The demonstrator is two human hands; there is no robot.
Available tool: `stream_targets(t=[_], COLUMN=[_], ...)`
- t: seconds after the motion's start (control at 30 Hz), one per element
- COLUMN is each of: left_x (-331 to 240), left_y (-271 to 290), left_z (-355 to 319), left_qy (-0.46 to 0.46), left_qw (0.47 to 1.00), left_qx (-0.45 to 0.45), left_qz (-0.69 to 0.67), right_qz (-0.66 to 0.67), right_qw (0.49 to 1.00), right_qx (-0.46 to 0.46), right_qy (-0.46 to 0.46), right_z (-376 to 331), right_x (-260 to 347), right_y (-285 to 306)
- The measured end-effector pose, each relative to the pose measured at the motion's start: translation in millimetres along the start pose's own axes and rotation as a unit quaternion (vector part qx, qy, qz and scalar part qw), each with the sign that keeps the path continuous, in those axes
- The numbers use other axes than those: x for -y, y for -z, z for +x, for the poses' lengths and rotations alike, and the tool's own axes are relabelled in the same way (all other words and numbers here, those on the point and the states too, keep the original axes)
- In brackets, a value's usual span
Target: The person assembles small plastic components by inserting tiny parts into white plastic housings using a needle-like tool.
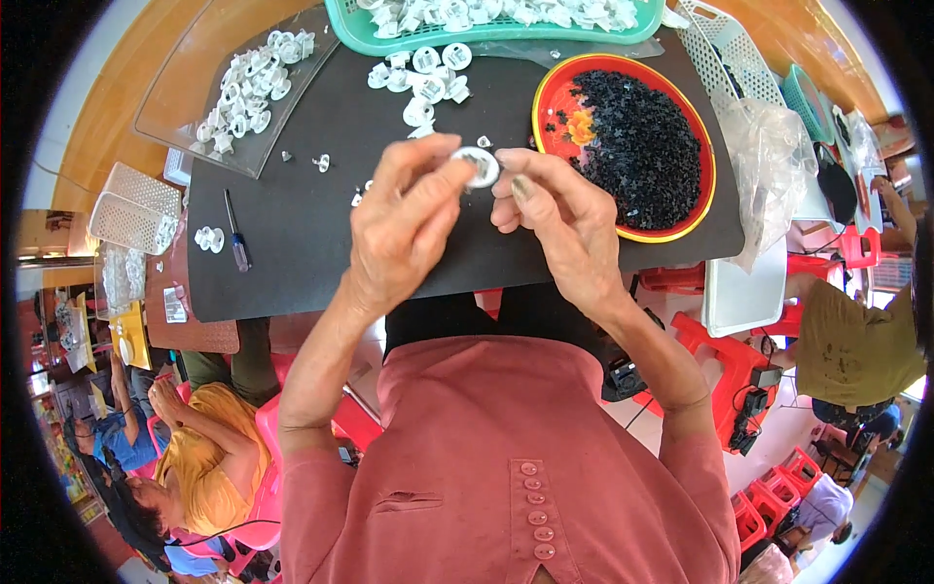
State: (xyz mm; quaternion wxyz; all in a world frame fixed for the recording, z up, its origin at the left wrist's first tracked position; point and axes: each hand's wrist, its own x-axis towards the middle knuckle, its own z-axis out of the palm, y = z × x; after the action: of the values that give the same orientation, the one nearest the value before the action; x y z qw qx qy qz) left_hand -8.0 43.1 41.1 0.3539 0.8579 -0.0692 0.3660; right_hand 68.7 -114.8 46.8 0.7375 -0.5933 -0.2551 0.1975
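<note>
Pinching a small round white plastic part (479,166) between thumb and fingertips, the left hand (404,229) and right hand (555,219) meet above the middle of a black mat (302,234). Both sets of fingers are curled tightly onto the piece from either side, so most of its rim and whatever lies beneath it stays hidden; only its pale top face shows. Just beyond the hands, a loose cluster of similar white parts (420,80) lies on the mat. To the right, touching the mat's far right area, sits a red and yellow round tray (623,146) heaped with tiny black pieces too small to make out singly. At the far edge a green basket (491,24) of white parts is cut off by the frame. Far left, a clear flat tray (238,92) carries more white parts. On the mat's left side lie a small blue-handled screwdriver (234,232) and a couple of stray white parts (208,237). A crumpled clear plastic bag (773,170) rests at the right, beside a white basket (725,54). Near the lower left, a seated person in a yellow top (209,457) is partly cut off, hands indistinct.
</note>
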Motion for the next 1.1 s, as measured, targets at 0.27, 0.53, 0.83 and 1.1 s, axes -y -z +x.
stream_targets(t=[0.27, 0.53, 0.83, 1.1], left_x=[-13.4, -21.8, 0.3, -3.4], left_y=[-10.5, -2.7, -9.9, -20.9], left_z=[-26.0, -26.7, -36.3, -35.1], left_qy=[0.065, 0.322, 0.44, 0.43], left_qw=[0.997, 0.893, 0.593, 0.592], left_qx=[-0.026, -0.054, 0.016, -0.023], left_qz=[-0.04, -0.31, -0.674, -0.682], right_qz=[0.067, 0.013, -0.029, -0.059], right_qw=[0.99, 0.992, 0.976, 0.981], right_qx=[0.074, 0.094, 0.184, 0.177], right_qy=[-0.103, -0.086, -0.111, -0.048], right_z=[8.4, 15.3, 32.1, 33.5], right_x=[-13.1, -12.8, -2.3, -8.4], right_y=[5.0, 5.9, 13.0, 11.8])
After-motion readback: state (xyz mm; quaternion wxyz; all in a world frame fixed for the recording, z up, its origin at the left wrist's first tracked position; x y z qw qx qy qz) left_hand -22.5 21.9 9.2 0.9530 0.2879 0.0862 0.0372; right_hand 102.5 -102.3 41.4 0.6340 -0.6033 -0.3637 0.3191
